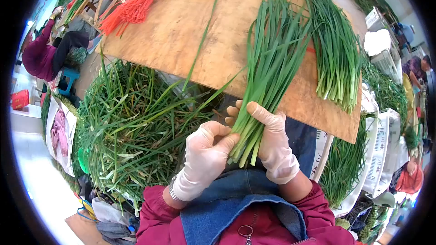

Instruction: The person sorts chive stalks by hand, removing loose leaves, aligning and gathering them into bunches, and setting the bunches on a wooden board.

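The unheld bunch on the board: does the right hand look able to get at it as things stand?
Probably yes: only bare board seems to separate the right hand from its stems, though the hand is busy holding another bunch.

The bunch of garlic chives (278,52) is long and green, its flat blades fanned over the desk (168,31), its paler stem ends gathered between the left hand (205,161) and right hand (276,147), tilted slightly.

Blue stool (70,73), pink cloth (59,131) (against white sacking (67,165)), white crate (374,19) at right.
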Motion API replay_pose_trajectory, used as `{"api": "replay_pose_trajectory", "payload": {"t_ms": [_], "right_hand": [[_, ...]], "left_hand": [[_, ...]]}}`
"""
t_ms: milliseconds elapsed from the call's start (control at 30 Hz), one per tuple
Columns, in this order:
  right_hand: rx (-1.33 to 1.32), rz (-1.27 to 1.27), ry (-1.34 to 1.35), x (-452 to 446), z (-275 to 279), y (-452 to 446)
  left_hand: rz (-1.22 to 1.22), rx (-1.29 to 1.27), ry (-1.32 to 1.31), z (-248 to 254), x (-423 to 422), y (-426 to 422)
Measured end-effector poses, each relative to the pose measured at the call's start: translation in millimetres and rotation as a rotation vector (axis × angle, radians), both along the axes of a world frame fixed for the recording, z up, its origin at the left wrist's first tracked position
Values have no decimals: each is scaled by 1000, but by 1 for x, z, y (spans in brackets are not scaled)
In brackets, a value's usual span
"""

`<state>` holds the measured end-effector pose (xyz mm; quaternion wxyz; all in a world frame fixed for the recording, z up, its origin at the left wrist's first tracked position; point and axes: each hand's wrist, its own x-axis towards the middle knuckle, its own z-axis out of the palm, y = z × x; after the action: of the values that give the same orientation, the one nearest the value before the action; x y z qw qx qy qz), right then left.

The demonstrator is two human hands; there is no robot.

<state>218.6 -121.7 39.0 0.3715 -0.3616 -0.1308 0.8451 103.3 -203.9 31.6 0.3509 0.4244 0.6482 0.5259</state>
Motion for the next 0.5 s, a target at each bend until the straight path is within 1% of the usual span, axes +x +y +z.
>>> {"api": "replay_pose_trajectory", "payload": {"t_ms": [100,133,233,267,367,467,500], "right_hand": [[7,-3,-27,2,-4,2],[-16,-1,-23,2,-3,3],[-76,10,8,3,-5,3],[-90,15,30,3,-10,4],[-109,46,123,5,-16,6],[-88,71,196,6,-21,7],[-75,77,214,6,-22,7]], "left_hand": [[-23,-212,-444,18,-5,5],[-38,-193,-451,15,-6,4],[-14,-241,-682,14,-9,5],[15,-262,-672,14,-7,6],[-63,-306,-716,16,-15,6],[-60,-297,-761,15,-14,7],[-63,-298,-813,14,-14,7]]}}
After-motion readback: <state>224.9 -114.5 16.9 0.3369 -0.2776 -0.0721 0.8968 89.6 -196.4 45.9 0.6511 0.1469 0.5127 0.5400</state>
